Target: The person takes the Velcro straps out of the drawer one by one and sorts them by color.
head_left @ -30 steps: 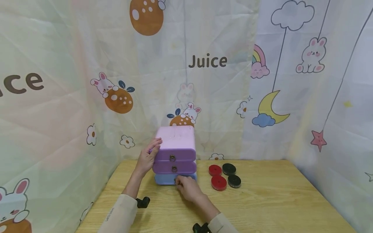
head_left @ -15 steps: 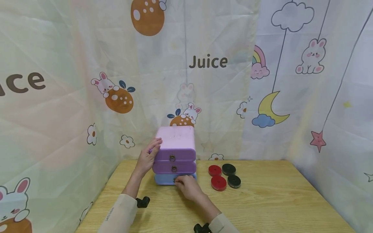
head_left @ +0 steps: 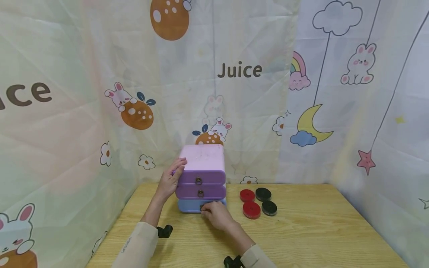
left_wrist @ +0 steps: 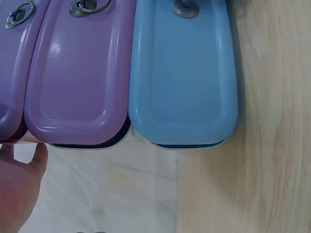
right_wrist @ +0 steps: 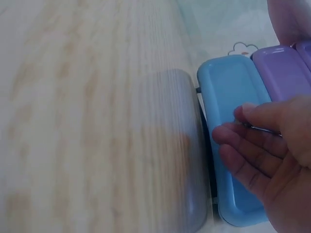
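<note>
A small chest of drawers with a pink top (head_left: 204, 156) stands at the back of the table. It has two purple drawers (head_left: 212, 177) above a blue drawer (head_left: 189, 206), each with a small metal ring pull. My left hand (head_left: 169, 182) steadies the chest, its extended fingers lying along the upper left side. Low at the front, my right hand (head_left: 218, 216) pinches the blue drawer's ring pull (right_wrist: 262, 129) between thumb and index finger. The other right fingers are bent near the drawer front. In the left wrist view, thin dark gaps show behind the drawer fronts.
Two red rolls (head_left: 251, 210) and two black rolls (head_left: 269, 208) lie flat on the table (head_left: 318, 227), right of the chest. A printed cloth (head_left: 254, 123) hangs close behind and along both sides. Black camera mounts (head_left: 165, 231) sit at the wrists.
My right fingers have shifted slightly and drawn together at the blue drawer's ring pull. My left hand, the chest and the rolls keep their places.
</note>
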Available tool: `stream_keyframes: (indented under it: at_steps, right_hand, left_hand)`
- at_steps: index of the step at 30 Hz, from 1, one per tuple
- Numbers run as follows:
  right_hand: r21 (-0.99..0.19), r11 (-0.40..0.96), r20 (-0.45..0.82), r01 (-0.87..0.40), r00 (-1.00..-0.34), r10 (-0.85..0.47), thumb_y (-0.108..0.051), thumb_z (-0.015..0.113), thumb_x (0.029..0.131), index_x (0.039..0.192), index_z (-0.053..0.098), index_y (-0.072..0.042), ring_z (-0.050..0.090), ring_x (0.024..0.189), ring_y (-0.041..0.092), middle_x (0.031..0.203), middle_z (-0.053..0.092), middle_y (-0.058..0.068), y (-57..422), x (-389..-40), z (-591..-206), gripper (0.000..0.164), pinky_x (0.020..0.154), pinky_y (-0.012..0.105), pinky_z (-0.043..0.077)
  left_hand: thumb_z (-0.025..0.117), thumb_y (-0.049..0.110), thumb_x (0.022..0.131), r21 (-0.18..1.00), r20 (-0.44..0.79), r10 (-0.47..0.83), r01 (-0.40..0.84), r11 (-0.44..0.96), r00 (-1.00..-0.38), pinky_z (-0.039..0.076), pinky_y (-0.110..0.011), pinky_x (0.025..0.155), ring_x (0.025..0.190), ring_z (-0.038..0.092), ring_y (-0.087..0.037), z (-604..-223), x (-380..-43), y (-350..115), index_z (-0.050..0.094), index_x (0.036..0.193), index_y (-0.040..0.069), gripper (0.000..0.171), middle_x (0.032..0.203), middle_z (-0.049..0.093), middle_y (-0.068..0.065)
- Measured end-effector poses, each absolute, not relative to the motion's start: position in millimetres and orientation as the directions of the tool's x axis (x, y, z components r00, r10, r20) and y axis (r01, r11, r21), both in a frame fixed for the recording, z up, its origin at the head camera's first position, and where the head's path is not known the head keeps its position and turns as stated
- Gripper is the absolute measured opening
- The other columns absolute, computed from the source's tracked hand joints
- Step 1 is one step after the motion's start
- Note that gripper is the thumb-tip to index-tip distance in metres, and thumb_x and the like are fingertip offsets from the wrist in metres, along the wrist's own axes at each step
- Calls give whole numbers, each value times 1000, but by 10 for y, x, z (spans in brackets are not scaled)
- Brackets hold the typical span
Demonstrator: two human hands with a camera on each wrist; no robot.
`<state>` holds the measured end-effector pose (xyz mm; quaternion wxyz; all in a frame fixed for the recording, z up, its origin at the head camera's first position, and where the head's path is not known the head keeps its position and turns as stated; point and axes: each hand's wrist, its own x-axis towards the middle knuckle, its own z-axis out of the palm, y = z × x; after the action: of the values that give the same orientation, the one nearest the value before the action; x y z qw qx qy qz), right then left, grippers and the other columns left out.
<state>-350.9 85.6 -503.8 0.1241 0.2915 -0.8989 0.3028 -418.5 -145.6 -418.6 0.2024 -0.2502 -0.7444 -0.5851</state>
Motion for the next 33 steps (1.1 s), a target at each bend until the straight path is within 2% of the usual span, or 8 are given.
stream_keyframes:
  at_steps: [7, 12, 17, 22, 26, 33]
  right_hand:
    - [-503, 650, 211, -570, -810, -547, -18, 74, 97, 94, 81, -16, 55, 74, -1, 83, 71, -15, 838, -3426, -4878, 7, 69, 16, 48]
    - [-479, 664, 140, -573, -797, -587, -13, 73, 97, 92, 79, -13, 53, 64, -1, 76, 69, -10, 870, -3324, -4791, 8, 62, 16, 48]
    - [-410, 666, 154, -623, -767, -622, -11, 70, 99, 91, 79, -12, 52, 54, -3, 70, 67, -7, 879, -3258, -4712, 11, 57, 14, 48]
    - [-384, 682, 188, -622, -776, -602, -14, 70, 100, 97, 81, -14, 53, 51, -5, 70, 68, -9, 889, -3246, -4692, 11, 60, 13, 48]
    - [-352, 676, 238, -647, -760, -604, -16, 70, 100, 102, 82, -15, 54, 55, -5, 73, 69, -12, 896, -3276, -4744, 12, 64, 12, 48]
    - [-140, 714, 391, -686, -701, -597, -17, 72, 99, 103, 83, -16, 73, 85, 2, 96, 80, -8, 880, -3286, -4811, 12, 75, 19, 59]
  left_hand:
    - [55, 21, 110, 782, 580, 118, 592, 197, -806, 13, -52, 132, 160, 24, -34, -4161, -4195, -1463, 65, 137, 3, 35, 156, 53, -16]
    - [57, 25, 109, 778, 586, 129, 600, 187, -800, 15, -54, 131, 160, 25, -33, -4197, -4175, -1470, 68, 135, 6, 34, 155, 55, -13]
    - [57, 27, 108, 783, 582, 126, 595, 183, -804, 14, -55, 131, 160, 24, -35, -4206, -4159, -1465, 68, 136, 7, 35, 155, 54, -12]
    - [58, 25, 108, 777, 594, 120, 606, 169, -795, 14, -53, 131, 159, 24, -37, -4219, -4171, -1467, 68, 135, 7, 33, 154, 55, -13]
    - [58, 23, 108, 776, 596, 121, 608, 168, -794, 14, -53, 132, 159, 25, -36, -4234, -4177, -1476, 68, 134, 6, 33, 154, 55, -14]
    - [57, 21, 108, 764, 612, 125, 624, 165, -781, 15, -50, 132, 159, 27, -33, -4247, -4199, -1478, 69, 134, 7, 32, 153, 56, -13]
